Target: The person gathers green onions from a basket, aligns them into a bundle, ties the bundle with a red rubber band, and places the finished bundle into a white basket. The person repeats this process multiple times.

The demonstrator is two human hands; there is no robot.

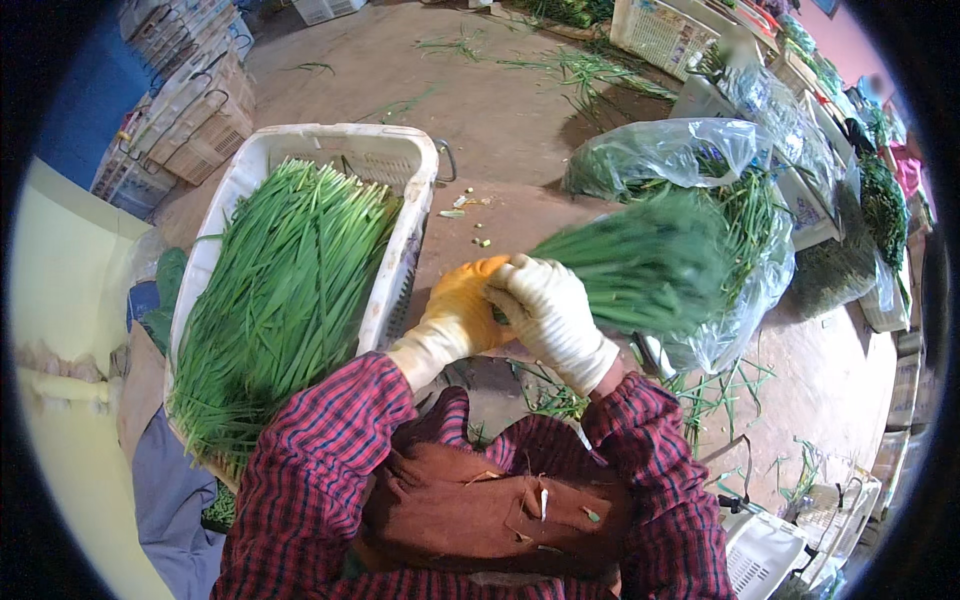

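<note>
Both my hands wear work gloves and meet in front of my lap. My left hand (461, 311), in a yellow-orange and cream glove, is closed at the stem end of a bunch of green leafy stalks, likely garlic chives (637, 262). Around the same end curls my right hand (551, 319), in a whitish glove. The leaves fan out to the right, blurred, over an open clear plastic bag (776, 262) of more greens. On the left, a white plastic crate (424, 161) holds a thick layer of similar stalks (292, 277), cut ends towards the far side.
Stacked crates (202, 112) stand at the far left. More crates (660, 37) and bagged greens (832, 262) line the right. Loose leaves (592, 71) litter the floor. A white crate (765, 555) lies at the lower right, and a yellow wall (67, 262) borders the left.
</note>
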